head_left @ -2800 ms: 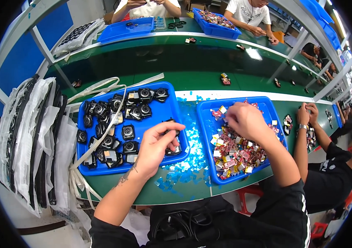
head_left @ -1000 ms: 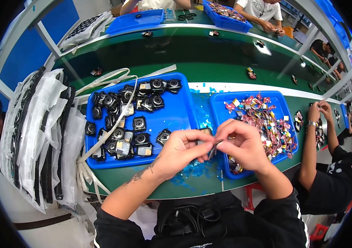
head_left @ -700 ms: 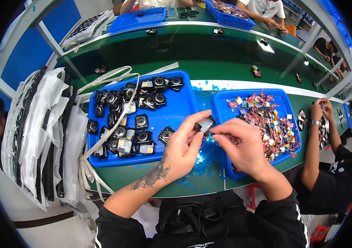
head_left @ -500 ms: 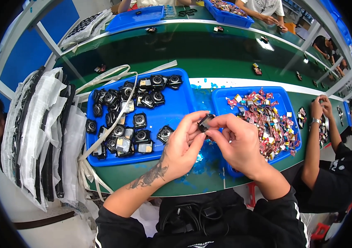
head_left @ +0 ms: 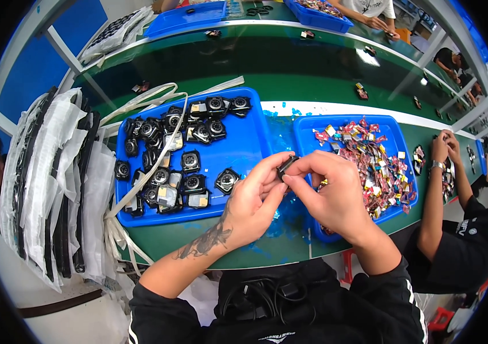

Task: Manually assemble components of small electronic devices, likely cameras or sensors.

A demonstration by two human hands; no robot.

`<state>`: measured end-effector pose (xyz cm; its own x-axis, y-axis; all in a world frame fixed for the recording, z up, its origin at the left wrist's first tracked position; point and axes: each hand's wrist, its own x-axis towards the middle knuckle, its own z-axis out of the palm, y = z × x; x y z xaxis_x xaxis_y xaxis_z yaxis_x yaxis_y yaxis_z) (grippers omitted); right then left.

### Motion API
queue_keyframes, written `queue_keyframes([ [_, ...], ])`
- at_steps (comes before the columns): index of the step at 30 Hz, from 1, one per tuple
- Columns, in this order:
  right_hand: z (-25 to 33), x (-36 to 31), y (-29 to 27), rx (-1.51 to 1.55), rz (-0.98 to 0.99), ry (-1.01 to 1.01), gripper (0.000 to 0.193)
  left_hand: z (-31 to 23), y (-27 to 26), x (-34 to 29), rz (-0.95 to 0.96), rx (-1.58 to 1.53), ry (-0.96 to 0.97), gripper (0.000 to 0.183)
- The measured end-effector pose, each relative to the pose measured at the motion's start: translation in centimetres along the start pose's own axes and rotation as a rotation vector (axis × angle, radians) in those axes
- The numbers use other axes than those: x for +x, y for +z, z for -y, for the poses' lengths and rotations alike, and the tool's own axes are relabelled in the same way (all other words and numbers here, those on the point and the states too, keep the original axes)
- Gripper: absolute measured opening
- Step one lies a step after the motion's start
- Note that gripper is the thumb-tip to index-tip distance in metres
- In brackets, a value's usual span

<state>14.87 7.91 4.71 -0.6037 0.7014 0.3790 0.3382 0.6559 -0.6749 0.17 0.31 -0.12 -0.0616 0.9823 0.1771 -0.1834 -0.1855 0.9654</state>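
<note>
Fingers point(head_left: 315, 164) around slim black casing point(head_left: 287, 165)

On my feed, a dark tattoo point(head_left: 205, 241) runs along the forearm behind the bare left hand point(head_left: 251, 211). Farther up from it I see a loose black left sleeve point(head_left: 166, 315); up the arm from the bare right hand point(head_left: 335, 195), the black right sleeve point(head_left: 390, 304) carries white stripes point(head_left: 409, 290). Behind both hands, black cables point(head_left: 261, 301) bunch before a black T-shirt point(head_left: 227, 334) with white print point(head_left: 277, 337).

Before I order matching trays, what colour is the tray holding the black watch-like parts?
The tray is blue, showing best in the head view.
</note>
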Motion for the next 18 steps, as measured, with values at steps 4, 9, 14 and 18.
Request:
queue_keyframes([
  [4, 0.3, 0.2, -0.7, -0.074, -0.035, -0.075, 0.018, -0.2, 0.1, -0.2, 0.019, 0.051, 0.029, 0.043],
  [9, -1.0, -0.1, -0.2, -0.057, -0.092, -0.191, 0.021, -0.2, 0.4, 0.0, -0.013, -0.082, 0.003, 0.048],
  [14, -1.3, -2.9, -0.7, 0.55, 0.004, 0.294, 0.016, -0.5, 0.2, 0.3, -0.054, -0.248, -0.021, 0.045],
  [18, -1.1, -2.5, -0.8, 0.598, 0.079, 0.338, 0.021, -0.3, -0.1, 0.2, -0.031, -0.153, 0.013, 0.034],
])
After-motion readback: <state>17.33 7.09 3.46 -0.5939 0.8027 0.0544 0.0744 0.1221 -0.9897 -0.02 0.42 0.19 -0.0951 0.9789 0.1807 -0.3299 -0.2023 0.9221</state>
